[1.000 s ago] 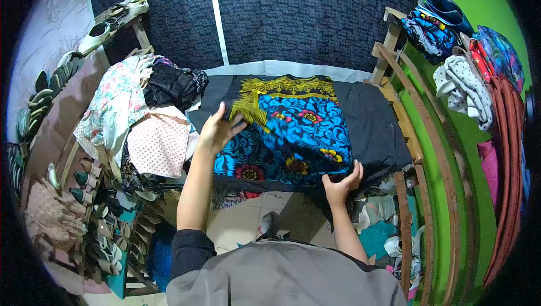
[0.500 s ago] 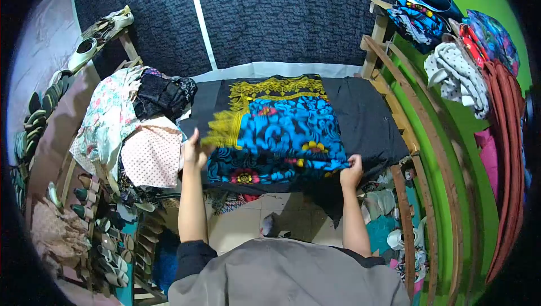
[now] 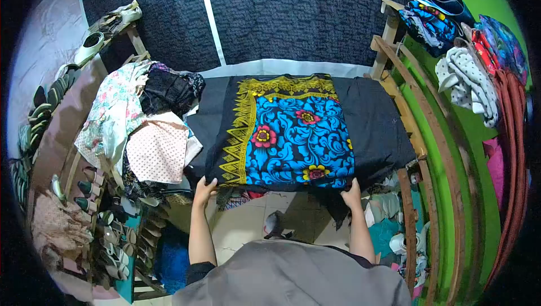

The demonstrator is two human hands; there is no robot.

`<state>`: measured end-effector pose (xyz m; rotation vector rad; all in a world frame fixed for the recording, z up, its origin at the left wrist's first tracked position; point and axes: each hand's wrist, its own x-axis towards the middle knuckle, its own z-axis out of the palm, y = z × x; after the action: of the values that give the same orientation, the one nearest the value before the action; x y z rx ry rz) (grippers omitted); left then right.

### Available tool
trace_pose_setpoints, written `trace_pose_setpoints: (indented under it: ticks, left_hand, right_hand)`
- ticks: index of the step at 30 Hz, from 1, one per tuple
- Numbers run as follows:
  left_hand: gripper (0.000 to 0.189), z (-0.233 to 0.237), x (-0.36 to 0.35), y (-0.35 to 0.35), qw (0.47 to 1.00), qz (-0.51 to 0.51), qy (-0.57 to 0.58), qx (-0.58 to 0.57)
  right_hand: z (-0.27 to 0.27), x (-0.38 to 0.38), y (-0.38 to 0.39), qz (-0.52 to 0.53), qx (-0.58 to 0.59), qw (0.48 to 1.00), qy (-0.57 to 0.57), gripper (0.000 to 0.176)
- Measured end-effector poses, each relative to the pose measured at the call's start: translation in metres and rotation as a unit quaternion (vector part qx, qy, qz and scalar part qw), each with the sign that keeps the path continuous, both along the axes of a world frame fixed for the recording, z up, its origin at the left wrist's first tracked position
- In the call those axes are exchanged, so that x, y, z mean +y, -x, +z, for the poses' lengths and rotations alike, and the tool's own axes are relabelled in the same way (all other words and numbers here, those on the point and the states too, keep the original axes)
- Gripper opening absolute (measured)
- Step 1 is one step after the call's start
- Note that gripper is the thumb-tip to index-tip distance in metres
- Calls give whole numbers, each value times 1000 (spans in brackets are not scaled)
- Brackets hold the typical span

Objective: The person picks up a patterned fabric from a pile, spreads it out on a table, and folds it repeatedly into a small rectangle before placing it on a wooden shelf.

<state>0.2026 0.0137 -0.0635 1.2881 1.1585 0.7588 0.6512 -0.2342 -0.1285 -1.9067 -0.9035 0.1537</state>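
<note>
A blue, black and yellow patterned cloth (image 3: 301,137) with red and yellow flowers lies flat over a black-covered table (image 3: 377,122). At the cloth's front left corner my left hand (image 3: 203,192) is closed, thumb up, on its dark edge. My right hand (image 3: 353,194) pinches the front right corner, where the cloth meets the table edge. The fingertips of both hands are partly hidden below that edge.
Crumpled clothes (image 3: 158,145) are heaped on the table's left end. Curved wooden rails (image 3: 431,100) run along the right, with folded fabrics (image 3: 468,80) hung above. Shoe racks (image 3: 115,244) stand at lower left. A dark patterned sheet (image 3: 304,18) covers the back.
The cloth's front part, blurred and bunched before, is now spread flat to the table's front edge. Both hands have come down toward me, and the left one has closed on the edge.
</note>
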Motion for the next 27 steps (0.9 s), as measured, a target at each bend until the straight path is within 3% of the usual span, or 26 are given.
trace_pose_setpoints:
  ticks: [1, 2, 3, 4, 7, 10, 12, 15, 19, 20, 23, 27]
  left_hand:
    - [50, -9, -7, -8, 993, 119, -15, 6]
    - [56, -14, -8, -10, 967, 164, -181, 75]
    - [61, -16, -11, -14, 908, 201, -338, 144]
    - [64, 17, -29, -29, 908, 210, -342, 120]
    - [66, 76, -57, -60, 814, 8, -508, 282]
    - [60, 73, -56, -82, 779, -122, -510, 345]
    - [46, 69, -51, -89, 765, -139, -529, 339]
    - [30, 69, -48, -94, 746, -160, -563, 317]
    - [20, 66, -49, -91, 773, -126, -589, 201]
    - [21, 65, -50, -88, 754, -127, -618, 184]
    - [24, 54, -55, -88, 742, -137, -625, 200]
    - [25, 52, -58, -90, 746, -130, -622, 199]
  right_hand:
    - [12, 0, 3, 19, -7, 1000, -10, 42]
    - [25, -7, 4, 39, 55, 997, -24, 49]
    - [33, -9, 4, 39, 89, 993, -71, 48]
    - [43, -9, 6, 26, 57, 992, -106, 49]
    - [89, 4, 18, 20, -121, 987, -106, 53]
    - [114, 15, 14, 65, -158, 985, -8, 45]
    - [112, 17, -1, 94, -194, 975, 63, 36]
    - [105, 14, -15, 119, -180, 974, 67, 23]
    - [108, 2, 2, 82, -330, 937, -83, 19]
    - [110, -1, 4, 118, -365, 923, -37, 20]
    - [92, 0, -7, 132, -314, 940, -11, 22]
    - [105, 11, -15, 180, -397, 900, 23, 15]
